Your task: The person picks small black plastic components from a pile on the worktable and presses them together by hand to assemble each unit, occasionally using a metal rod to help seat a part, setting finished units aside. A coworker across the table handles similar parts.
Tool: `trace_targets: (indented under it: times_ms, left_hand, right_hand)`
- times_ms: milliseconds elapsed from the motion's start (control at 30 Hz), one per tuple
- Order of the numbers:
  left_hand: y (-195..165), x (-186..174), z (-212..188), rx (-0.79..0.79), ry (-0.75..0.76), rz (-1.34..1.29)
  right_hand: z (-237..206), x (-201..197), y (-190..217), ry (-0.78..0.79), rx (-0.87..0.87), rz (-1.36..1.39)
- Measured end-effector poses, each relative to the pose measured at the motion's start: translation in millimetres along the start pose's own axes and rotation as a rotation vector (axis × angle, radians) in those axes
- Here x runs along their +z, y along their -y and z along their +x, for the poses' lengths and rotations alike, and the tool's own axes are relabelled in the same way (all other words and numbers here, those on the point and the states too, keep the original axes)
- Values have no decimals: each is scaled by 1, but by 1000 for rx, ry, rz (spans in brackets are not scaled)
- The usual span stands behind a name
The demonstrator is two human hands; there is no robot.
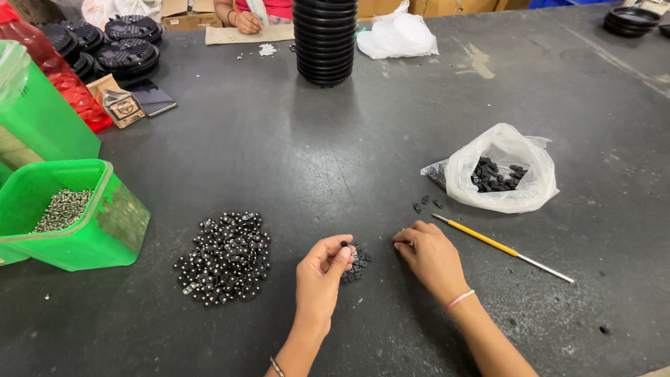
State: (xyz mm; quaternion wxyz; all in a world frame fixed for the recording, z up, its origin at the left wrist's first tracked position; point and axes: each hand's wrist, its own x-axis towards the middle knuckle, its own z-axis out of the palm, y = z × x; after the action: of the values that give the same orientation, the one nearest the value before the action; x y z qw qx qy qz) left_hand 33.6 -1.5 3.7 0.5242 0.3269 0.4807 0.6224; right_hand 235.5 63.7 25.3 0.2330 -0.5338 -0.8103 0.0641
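Pinching a small black piece between thumb and fingers, the left hand hovers over a little cluster of black pieces on the dark table.
Right hand rests beside them, fingertips closed together on something too small to tell; a yellow stick lies just right of it.

Pile of small parts left of the hands, bag behind right, tub far left.

Bright, even overhead light is washing the dark table, leaving a pale sheen mid-surface; shadows are staying soft, focus is holding sharp, edges are bowing slightly.
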Motion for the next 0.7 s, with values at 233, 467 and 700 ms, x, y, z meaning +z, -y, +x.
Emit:
trace_targets:
  times_ms: [233, 467, 700]
  left_hand:
    - [-3, 2, 0, -16, -4, 27]
    - [-2, 1, 0, -22, 0, 34]
    - [1, 2, -1, -17, 9, 65]
  right_hand:
    - [-1, -3, 3, 29, 36, -69]
    - [-3, -2, 8, 24, 16, -111]
    - [-2, 3, 4, 4, -9, -144]
